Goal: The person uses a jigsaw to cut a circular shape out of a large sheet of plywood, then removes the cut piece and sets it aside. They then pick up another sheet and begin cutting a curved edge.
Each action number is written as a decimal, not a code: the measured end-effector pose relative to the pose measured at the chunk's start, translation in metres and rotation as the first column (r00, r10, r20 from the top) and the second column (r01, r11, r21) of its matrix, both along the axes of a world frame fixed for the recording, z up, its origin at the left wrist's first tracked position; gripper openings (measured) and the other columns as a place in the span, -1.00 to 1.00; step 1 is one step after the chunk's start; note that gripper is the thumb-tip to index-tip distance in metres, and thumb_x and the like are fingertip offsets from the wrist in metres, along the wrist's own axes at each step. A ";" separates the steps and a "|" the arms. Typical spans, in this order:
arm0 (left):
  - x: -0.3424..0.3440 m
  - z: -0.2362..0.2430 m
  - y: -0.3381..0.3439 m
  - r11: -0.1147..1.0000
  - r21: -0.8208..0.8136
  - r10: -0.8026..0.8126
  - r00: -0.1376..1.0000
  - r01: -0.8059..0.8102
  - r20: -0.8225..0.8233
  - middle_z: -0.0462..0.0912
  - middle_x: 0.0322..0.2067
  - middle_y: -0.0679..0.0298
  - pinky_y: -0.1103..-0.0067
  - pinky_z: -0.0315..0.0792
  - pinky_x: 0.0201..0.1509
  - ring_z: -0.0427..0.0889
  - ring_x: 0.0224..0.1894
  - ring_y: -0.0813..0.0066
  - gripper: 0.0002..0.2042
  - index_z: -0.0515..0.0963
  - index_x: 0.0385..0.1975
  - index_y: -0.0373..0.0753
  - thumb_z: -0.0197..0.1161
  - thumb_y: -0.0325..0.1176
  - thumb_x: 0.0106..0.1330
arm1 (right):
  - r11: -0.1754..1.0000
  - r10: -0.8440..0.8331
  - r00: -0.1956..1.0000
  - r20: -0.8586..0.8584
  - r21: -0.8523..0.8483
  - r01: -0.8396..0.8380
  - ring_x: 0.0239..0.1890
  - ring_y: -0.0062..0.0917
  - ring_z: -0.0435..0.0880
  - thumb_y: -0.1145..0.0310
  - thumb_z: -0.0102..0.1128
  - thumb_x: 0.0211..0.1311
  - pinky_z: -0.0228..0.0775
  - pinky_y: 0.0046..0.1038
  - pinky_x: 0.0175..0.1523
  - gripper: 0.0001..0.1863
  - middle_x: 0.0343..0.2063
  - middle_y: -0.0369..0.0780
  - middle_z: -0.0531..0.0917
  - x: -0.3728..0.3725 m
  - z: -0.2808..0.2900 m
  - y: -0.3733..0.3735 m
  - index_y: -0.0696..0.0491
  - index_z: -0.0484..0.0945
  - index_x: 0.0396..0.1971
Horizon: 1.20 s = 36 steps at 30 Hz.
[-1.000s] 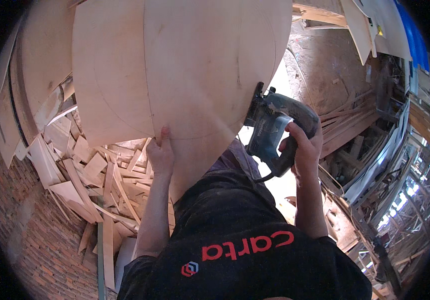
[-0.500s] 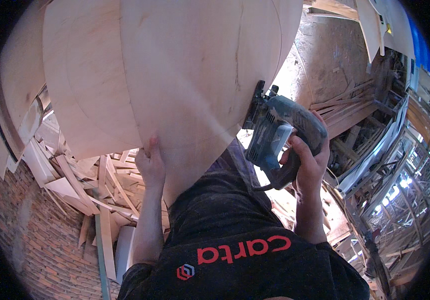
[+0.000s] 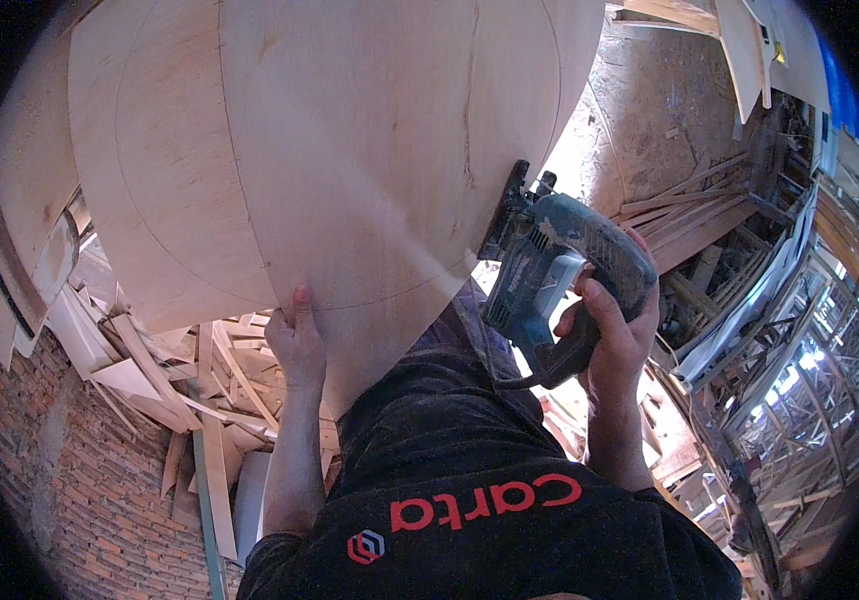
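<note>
A large pale plywood sheet (image 3: 370, 150) spreads out in front of me, marked with thin curved lines. My left hand (image 3: 297, 335) grips its near edge, the thumb lying on top and the other fingers hidden below. My right hand (image 3: 615, 335) is wrapped round the handle of a dark, dusty jigsaw (image 3: 560, 270). The jigsaw's base plate sits against the right edge of the sheet, close to a curved line. Its blade cannot be made out. A whitish streak of light or dust runs across the sheet toward the tool.
Wood offcuts (image 3: 235, 375) lie heaped below the sheet on the left, beside a brick surface (image 3: 100, 490). More strips of wood (image 3: 695, 215) lie on the floor at the right. Further pale boards (image 3: 20, 240) stand at the far left.
The plywood sheet has shifted slightly to the left and toward me, turning a little. My left hand moved slightly with its edge. The jigsaw has tilted a little and stays at the right edge.
</note>
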<state>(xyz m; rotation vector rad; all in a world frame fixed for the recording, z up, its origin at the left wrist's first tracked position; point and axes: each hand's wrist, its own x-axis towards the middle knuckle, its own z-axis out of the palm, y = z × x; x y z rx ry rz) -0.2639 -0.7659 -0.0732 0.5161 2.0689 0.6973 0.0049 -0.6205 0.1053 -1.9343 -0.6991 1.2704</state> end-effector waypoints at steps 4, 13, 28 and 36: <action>0.005 0.000 0.003 0.998 0.047 0.030 0.999 -0.030 0.011 0.42 -0.69 0.32 0.53 0.24 -0.48 0.32 -0.55 0.57 -0.40 0.46 -0.64 -0.43 0.18 0.11 0.36 | 1.000 -0.007 1.000 0.001 -0.001 0.007 -0.59 -0.55 0.58 0.55 0.28 0.13 0.45 -0.58 -0.52 -0.27 -0.20 -0.11 0.61 -0.002 0.000 0.002 0.11 0.17 0.30; 0.006 0.011 0.009 1.000 0.010 0.024 0.999 -0.024 0.026 0.42 -0.68 0.35 0.56 0.23 -0.48 0.33 -0.54 0.60 -0.44 0.50 -0.59 -0.41 0.18 0.08 0.38 | 0.999 -0.034 0.998 0.044 -0.019 0.035 -0.63 -0.57 0.56 0.51 0.31 0.11 0.44 -0.59 -0.55 -0.25 -0.22 -0.11 0.60 -0.003 -0.001 0.002 0.10 0.16 0.30; 0.005 0.015 0.011 0.998 -0.065 0.032 0.996 -0.027 0.081 0.50 -0.59 0.36 0.61 0.23 -0.46 0.34 -0.52 0.65 -0.45 0.59 -0.32 -0.46 0.10 0.08 0.42 | 0.987 -0.143 0.989 0.018 -0.070 0.144 -0.55 -0.53 0.56 0.51 0.23 0.14 0.47 -0.55 -0.47 -0.21 -0.27 -0.12 0.56 -0.021 0.006 0.012 0.10 0.04 0.35; -0.004 0.014 -0.003 0.996 -0.084 0.022 0.989 -0.010 0.146 0.54 -0.51 0.36 0.64 0.29 -0.39 0.41 -0.44 0.66 -0.48 0.52 -0.29 -0.43 0.05 0.06 0.46 | 0.978 -0.163 0.986 0.046 -0.126 0.168 -0.56 -0.48 0.56 0.55 0.19 0.08 0.48 -0.51 -0.47 -0.16 -0.27 -0.09 0.54 -0.024 0.013 0.015 0.09 0.00 0.38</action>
